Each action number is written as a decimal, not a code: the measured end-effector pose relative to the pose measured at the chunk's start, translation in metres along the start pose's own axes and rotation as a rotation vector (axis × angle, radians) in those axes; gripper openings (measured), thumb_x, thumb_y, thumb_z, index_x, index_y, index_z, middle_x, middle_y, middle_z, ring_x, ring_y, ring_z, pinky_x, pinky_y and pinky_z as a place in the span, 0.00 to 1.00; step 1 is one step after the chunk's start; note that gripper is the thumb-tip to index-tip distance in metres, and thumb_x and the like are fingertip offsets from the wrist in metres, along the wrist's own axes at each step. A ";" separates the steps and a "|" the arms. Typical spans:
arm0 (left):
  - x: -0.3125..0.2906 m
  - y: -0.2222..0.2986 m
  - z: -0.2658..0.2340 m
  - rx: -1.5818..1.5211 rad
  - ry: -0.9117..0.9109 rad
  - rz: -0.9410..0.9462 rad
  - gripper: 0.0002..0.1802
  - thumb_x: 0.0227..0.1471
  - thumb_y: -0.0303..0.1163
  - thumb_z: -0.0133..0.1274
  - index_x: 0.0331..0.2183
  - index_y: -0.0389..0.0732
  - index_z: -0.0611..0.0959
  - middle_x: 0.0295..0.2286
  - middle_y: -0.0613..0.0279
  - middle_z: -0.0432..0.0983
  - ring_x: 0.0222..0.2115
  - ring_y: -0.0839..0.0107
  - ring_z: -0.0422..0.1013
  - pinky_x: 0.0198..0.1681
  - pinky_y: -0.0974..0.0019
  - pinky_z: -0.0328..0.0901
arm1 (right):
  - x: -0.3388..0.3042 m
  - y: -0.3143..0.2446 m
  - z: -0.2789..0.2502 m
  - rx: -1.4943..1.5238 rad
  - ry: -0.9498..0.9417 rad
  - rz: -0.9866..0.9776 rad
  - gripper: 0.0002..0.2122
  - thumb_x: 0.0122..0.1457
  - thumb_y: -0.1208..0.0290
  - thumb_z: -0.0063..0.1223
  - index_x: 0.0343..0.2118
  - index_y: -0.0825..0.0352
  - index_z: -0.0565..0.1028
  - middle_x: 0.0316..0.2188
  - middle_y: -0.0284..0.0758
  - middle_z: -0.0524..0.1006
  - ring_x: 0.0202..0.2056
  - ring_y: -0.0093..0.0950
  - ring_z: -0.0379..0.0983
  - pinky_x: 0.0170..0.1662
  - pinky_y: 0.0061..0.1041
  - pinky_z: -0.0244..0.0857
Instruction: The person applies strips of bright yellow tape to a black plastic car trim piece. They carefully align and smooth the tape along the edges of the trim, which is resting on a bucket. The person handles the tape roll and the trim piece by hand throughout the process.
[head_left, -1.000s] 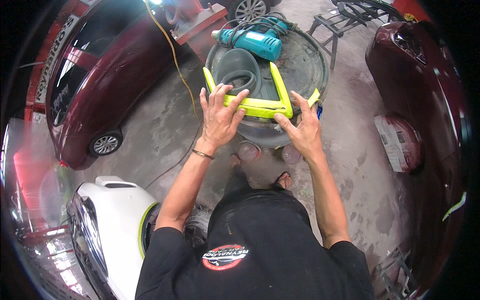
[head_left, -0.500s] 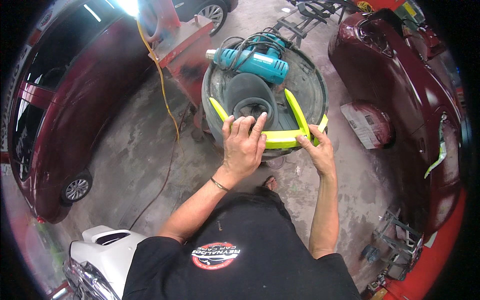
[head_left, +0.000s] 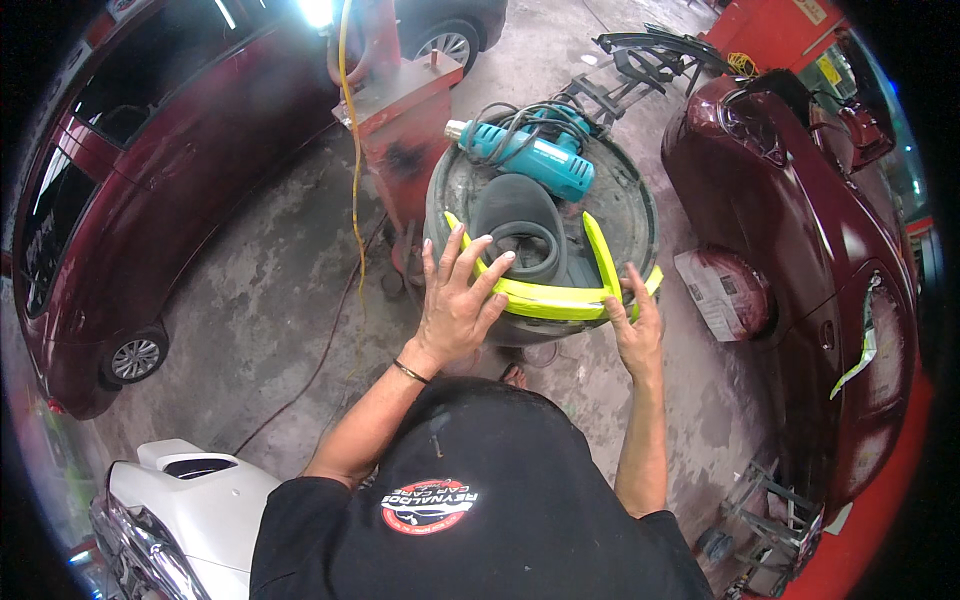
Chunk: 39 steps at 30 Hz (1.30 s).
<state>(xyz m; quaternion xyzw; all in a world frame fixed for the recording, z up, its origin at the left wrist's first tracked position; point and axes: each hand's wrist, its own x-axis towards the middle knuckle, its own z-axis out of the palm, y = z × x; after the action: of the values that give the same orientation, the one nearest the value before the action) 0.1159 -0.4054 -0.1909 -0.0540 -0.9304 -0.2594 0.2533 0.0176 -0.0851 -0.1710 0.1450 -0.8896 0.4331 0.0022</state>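
A dark grey plastic car trim piece (head_left: 512, 205) with a round ring opening lies on top of a drum. Bright yellow-green tape (head_left: 555, 300) runs along its near edge and up both sides. My left hand (head_left: 455, 300) is open, fingers spread over the near left stretch of tape, fingertips at or just above it. At the near right corner, my right hand (head_left: 638, 325) has its thumb and fingers apart, resting against the tape there. Its contact with the trim underneath is partly hidden. A teal heat gun (head_left: 540, 158) with its cord bunched on it lies behind the trim.
The round dark drum (head_left: 640, 190) stands before me. To its left are a red metal stand (head_left: 405, 125), a hanging yellow cord (head_left: 355, 180) and a maroon car (head_left: 150, 180). A maroon bumper (head_left: 790, 220) stands right; a white bumper (head_left: 220, 510) is low left.
My left hand has lifted back from the trim's ring and spread its fingers. My right hand's fingers have loosened and straightened at the corner. The view has shifted slightly.
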 end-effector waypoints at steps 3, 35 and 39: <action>-0.001 0.003 0.004 -0.124 0.086 -0.074 0.26 0.73 0.39 0.52 0.67 0.44 0.82 0.67 0.48 0.71 0.76 0.43 0.55 0.79 0.34 0.42 | -0.012 -0.032 -0.019 -0.004 0.112 -0.004 0.39 0.72 0.61 0.66 0.82 0.60 0.59 0.54 0.39 0.81 0.43 0.28 0.79 0.49 0.30 0.75; -0.012 0.081 -0.039 -0.890 -0.048 -0.758 0.07 0.71 0.29 0.63 0.40 0.35 0.85 0.33 0.70 0.82 0.35 0.83 0.75 0.41 0.73 0.70 | -0.014 -0.116 -0.042 0.194 -0.473 -0.107 0.10 0.64 0.68 0.68 0.38 0.72 0.86 0.24 0.39 0.84 0.25 0.29 0.81 0.34 0.30 0.73; 0.003 0.057 -0.022 -0.671 0.034 -0.651 0.10 0.70 0.30 0.64 0.36 0.34 0.85 0.31 0.70 0.82 0.32 0.83 0.74 0.37 0.71 0.70 | -0.001 -0.115 -0.024 -0.108 -0.268 -0.172 0.13 0.65 0.63 0.68 0.38 0.70 0.87 0.26 0.49 0.85 0.28 0.44 0.86 0.35 0.41 0.78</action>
<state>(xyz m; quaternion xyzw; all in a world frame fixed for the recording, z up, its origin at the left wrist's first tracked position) 0.1361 -0.3683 -0.1469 0.1659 -0.7593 -0.6129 0.1426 0.0455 -0.1333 -0.0674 0.2768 -0.8883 0.3595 -0.0714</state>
